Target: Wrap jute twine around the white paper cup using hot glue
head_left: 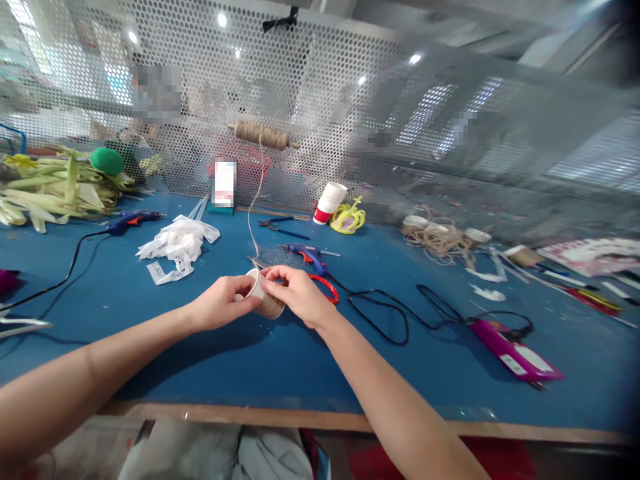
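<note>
A small paper cup [271, 307] is tilted between my two hands over the table, its lower side brown as if wound with twine. My left hand [220, 304] grips its rim from the left, the thumb outside. From the right, my right hand [296, 293] pinches the rim near the twine [261, 175], which runs down from a spool [261, 135] hung on the mesh screen. Just beyond my right hand lie red-handled scissors [326, 289], partly hidden by it. A blue glue gun [309, 256] rests behind them.
Pliers [283, 225], stacked cups [331, 202] and a yellow crown-shaped piece [349, 217] lie farther back. White plastic [180, 243], a second glue gun [133, 221] and corn husks [55, 187] are left. Right are a black cable [380, 325], a purple power strip [517, 352] and loose twine [440, 243].
</note>
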Available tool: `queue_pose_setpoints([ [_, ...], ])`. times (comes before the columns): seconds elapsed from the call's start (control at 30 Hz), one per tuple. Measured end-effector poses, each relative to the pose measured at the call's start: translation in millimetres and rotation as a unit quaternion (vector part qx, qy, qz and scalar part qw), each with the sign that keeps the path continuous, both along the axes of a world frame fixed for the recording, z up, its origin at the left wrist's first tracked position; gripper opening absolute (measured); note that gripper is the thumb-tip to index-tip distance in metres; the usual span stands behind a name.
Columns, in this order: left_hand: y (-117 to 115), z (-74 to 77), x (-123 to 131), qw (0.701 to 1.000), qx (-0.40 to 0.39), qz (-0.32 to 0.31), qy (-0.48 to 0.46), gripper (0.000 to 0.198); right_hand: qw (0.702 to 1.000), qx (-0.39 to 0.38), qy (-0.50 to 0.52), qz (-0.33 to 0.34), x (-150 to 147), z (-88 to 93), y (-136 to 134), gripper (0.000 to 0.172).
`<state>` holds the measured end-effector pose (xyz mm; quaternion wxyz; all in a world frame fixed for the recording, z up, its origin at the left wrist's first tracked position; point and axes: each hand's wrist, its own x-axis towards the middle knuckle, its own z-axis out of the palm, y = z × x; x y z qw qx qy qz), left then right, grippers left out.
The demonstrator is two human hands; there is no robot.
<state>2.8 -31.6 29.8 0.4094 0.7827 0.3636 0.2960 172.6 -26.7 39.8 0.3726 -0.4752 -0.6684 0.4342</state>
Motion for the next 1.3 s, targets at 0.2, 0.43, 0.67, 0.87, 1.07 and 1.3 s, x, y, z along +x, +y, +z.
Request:
queue_pose_setpoints([
  [0.2, 4.2, -1.2, 0.4, 0.998, -0.035, 0.017, -0.055, 0.019, 0.997, 0.021, 0.062, -0.044, -1.4, 0.1, -0.7, 0.017],
  [0.43, 3.9, 0.1, 0.0, 0.990, -0.100, 0.010, -0.097, 0.021, 0.997, 0.021, 0.053, -0.057, -1.0, -3.5, 1.9, 0.020],
  [0.67, 5.9, -0.3, 0.7, 0.989, -0.105, 0.026, -0.099, 0.023, 0.996, 0.054, 0.054, -0.052, 1.9, -6.6, 2.0, 0.020],
  [0.87, 6.0, -3.5, 0.7, 0.988, -0.112, 0.047, -0.094, 0.027, 0.994, 0.086, 0.043, -0.052, 2.3, -6.6, 1.1, 0.020],
  [1.07, 3.0, -1.6, 0.4, 0.992, -0.091, 0.030, -0.086, 0.026, 0.994, 0.090, 0.016, -0.056, 1.8, -6.0, 2.4, 0.020],
  [1.3, 3.9, -1.9, 0.7, 0.989, -0.098, 0.027, -0.105, 0.025, 0.993, 0.101, -0.040, -0.038, -0.2, -4.5, -0.3, 0.018],
])
